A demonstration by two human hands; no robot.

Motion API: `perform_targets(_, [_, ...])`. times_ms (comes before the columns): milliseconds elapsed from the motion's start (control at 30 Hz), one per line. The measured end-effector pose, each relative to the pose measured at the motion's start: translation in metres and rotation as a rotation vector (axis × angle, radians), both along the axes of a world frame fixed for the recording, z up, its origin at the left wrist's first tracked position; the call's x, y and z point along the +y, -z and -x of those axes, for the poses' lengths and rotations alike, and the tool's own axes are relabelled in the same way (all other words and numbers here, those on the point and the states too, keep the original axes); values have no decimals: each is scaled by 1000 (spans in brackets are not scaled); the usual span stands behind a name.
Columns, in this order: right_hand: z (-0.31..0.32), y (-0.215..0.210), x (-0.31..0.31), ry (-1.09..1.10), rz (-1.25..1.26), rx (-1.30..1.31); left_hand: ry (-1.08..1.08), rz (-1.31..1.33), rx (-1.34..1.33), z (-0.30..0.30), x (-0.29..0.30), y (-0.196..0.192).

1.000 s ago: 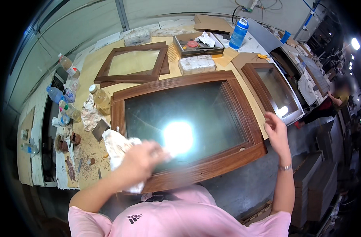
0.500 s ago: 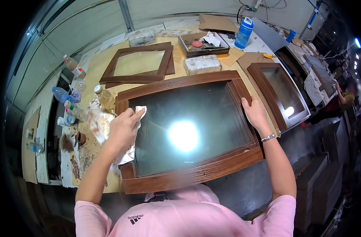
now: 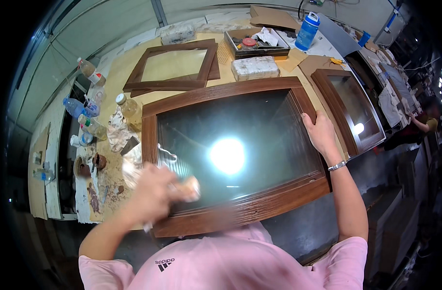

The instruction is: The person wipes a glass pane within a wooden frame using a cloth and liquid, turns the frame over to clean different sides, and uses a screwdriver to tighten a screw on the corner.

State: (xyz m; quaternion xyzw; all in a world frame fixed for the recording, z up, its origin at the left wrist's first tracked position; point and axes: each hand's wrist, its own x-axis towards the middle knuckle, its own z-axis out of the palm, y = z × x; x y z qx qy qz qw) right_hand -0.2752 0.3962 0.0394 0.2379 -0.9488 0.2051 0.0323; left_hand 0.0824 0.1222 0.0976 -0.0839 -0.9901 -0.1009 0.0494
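A brown wood-framed glass cabinet door point(image 3: 259, 205) lies flat in front of me, a bright lamp reflected in its pane. My left hand point(image 3: 156, 191), smeared by motion, is closed on a stained white rag point(image 3: 189, 188) over the door's near left corner. Part of the rag trails across the left frame rail. My right hand point(image 3: 320, 133) grips the door's right edge, thumb on top and the other fingers around the outer side, partly hidden. Left of the door, a second crumpled rag point(image 3: 118, 130) rests by a jar with a white lid point(image 3: 128, 107).
Several plastic bottles point(image 3: 91, 72) line the table's left side. Two wooden frames point(image 3: 148, 54) are stacked behind the door, near a white wrapped block point(image 3: 255, 68), an open box point(image 3: 257, 50) and a blue bottle point(image 3: 307, 33). Another glazed door point(image 3: 344, 111) lies at right; a person point(image 3: 424, 124) stands beyond.
My left hand has swept the rag down the glass from the upper left toward the near left corner. My right hand keeps its hold on the right edge. The view has shifted slightly.
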Motion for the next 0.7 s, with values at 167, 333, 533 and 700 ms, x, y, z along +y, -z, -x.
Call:
perform_targets(167, [-4,-1,-4,49,-26,-6,79,-39,-69,2,18,-3])
perform_targets(333, [-2,-3,-2,62,-50,-22,-133,157,35,6,-26,0])
perform_targets(533, [-4,-3,-2,57,-10,-25,141,-62,-47,24,31,8])
perform_targets(700, [-8,-7,-8,92,-19,-53,-204,68,128,62,-42,21])
